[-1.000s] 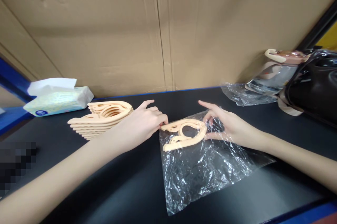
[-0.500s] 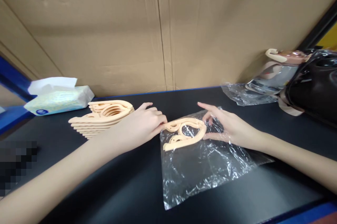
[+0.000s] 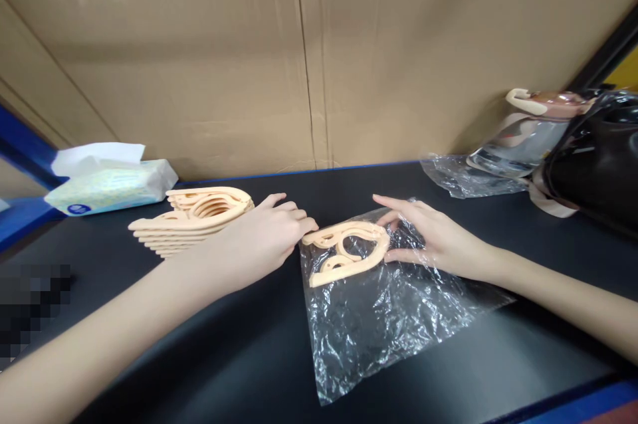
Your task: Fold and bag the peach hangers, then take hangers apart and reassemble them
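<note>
A peach plastic hanger piece (image 3: 347, 250) lies at the mouth of a clear plastic bag (image 3: 383, 308) on the black table (image 3: 199, 357). My left hand (image 3: 266, 238) pinches the piece's left end with its fingertips. My right hand (image 3: 432, 238) rests on the bag's upper edge at the piece's right end, thumb and fingers gripping the film there. A stack of several identical peach pieces (image 3: 192, 218) sits just left of my left hand.
A tissue pack (image 3: 107, 179) lies at the back left. Another crumpled clear bag (image 3: 461, 177), a transparent container with a peach lid (image 3: 528, 128) and a black glossy bag (image 3: 595, 165) sit at the back right. A cardboard wall (image 3: 309, 58) closes the back.
The hanger piece has slid slightly further into the bag's mouth, and the bag's film has shifted a little. Both hands stay in nearly the same places.
</note>
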